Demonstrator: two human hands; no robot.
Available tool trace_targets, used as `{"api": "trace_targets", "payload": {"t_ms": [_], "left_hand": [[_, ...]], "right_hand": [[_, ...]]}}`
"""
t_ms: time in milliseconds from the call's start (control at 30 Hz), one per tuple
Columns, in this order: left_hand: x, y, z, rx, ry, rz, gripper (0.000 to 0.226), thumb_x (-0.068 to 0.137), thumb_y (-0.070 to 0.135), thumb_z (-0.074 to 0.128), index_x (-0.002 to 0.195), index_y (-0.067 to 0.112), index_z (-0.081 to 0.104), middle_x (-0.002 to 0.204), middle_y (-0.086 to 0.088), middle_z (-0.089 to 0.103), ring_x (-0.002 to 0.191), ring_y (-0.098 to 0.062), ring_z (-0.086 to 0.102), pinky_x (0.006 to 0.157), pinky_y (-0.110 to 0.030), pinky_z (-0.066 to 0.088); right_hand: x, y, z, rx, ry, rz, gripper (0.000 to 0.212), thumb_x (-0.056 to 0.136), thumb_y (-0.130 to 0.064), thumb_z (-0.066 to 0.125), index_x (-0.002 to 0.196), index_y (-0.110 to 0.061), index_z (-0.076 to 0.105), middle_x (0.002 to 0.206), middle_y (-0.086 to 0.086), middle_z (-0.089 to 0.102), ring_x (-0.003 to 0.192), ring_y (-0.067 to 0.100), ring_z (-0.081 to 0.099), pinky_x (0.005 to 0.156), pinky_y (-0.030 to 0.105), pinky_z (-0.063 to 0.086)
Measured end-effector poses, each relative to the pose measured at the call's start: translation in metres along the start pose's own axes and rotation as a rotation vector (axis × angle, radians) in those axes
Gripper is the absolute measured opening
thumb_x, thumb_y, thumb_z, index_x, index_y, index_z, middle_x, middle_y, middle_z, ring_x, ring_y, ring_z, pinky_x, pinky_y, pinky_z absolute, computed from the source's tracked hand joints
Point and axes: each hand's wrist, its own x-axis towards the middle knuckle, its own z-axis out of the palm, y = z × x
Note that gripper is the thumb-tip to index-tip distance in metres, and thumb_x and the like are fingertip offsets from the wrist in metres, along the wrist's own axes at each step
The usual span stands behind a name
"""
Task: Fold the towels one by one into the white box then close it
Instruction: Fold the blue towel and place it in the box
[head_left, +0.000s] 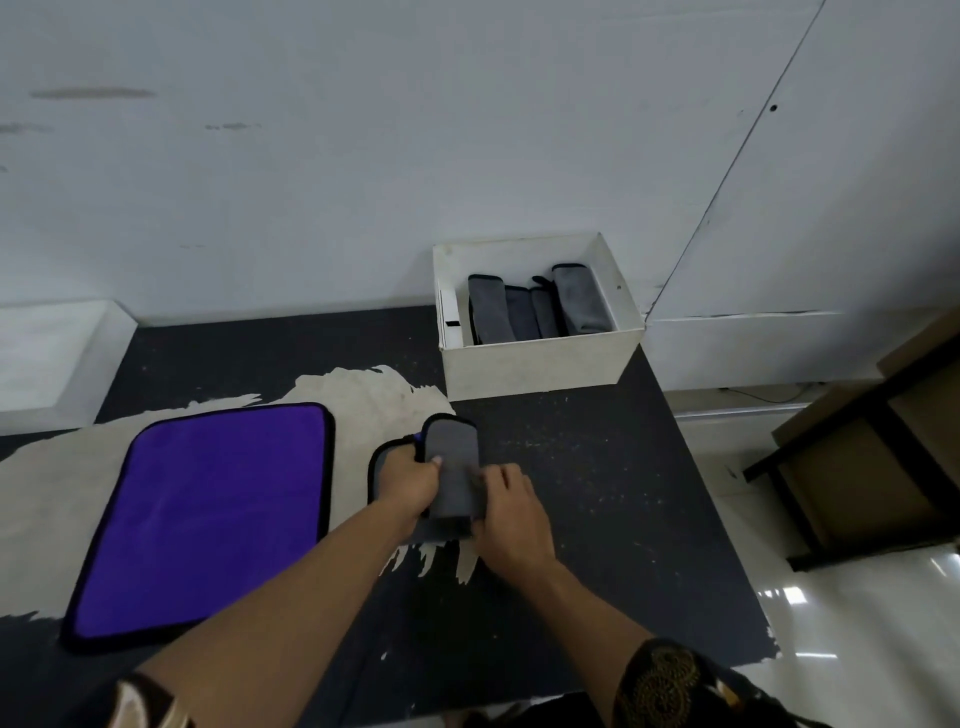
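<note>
Both sleeves, patterned dark w/ gold, sit nearest; from them the forearms run up to the grey towel (453, 470). Left hand (410, 480) and right hand (506, 506) are close together, each clamped on a side of that towel, which lies half-folded on the table (597, 493), just in front of the box (540, 358). Risks, imo: soft plush cloth springs open if either grip slackens; a thick fold may not fit beside the 4 or so grey rolls already standing in the box. Purple towel (208, 519) lies flat left of the box, black-edged, rounded corners. Box is white card, open; lid not visible. Table's dark top is peeling, pale patches.
</note>
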Motion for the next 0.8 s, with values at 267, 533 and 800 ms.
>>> {"api": "trace_targets", "payload": {"t_ms": [267, 533, 800], "left_hand": [[0.016, -0.027, -0.043, 0.101, -0.074, 0.109, 0.046, 0.092, 0.000, 0.052, 0.136, 0.014, 0.048, 0.132, -0.006, 0.057, 0.116, -0.022, 0.054, 0.104, -0.040, 0.045], [0.024, -0.037, -0.052, 0.126, -0.061, 0.144, 0.073, 0.095, 0.000, 0.048, 0.154, 0.027, 0.014, 0.146, -0.009, 0.044, 0.131, -0.025, 0.046, 0.112, -0.044, 0.037], [0.027, -0.039, -0.057, 0.126, -0.154, 0.129, 0.103, 0.081, -0.004, 0.067, 0.154, 0.031, 0.002, 0.150, -0.010, 0.039, 0.132, -0.025, 0.043, 0.108, -0.044, 0.041]], "right_hand": [[0.007, 0.007, 0.017, -0.055, -0.023, 0.059, 0.029, 0.091, -0.024, 0.055, 0.117, -0.021, 0.045, 0.119, 0.004, 0.047, 0.102, 0.020, 0.051, 0.085, 0.034, 0.050], [0.010, -0.005, 0.027, -0.090, -0.042, -0.013, 0.032, 0.091, -0.014, 0.052, 0.122, -0.016, 0.044, 0.122, 0.007, 0.046, 0.097, 0.019, 0.054, 0.082, 0.030, 0.049], [0.010, -0.003, 0.033, -0.113, -0.049, -0.109, 0.030, 0.087, -0.006, 0.057, 0.116, -0.013, 0.050, 0.120, 0.008, 0.044, 0.087, 0.018, 0.052, 0.072, 0.025, 0.047]]}}
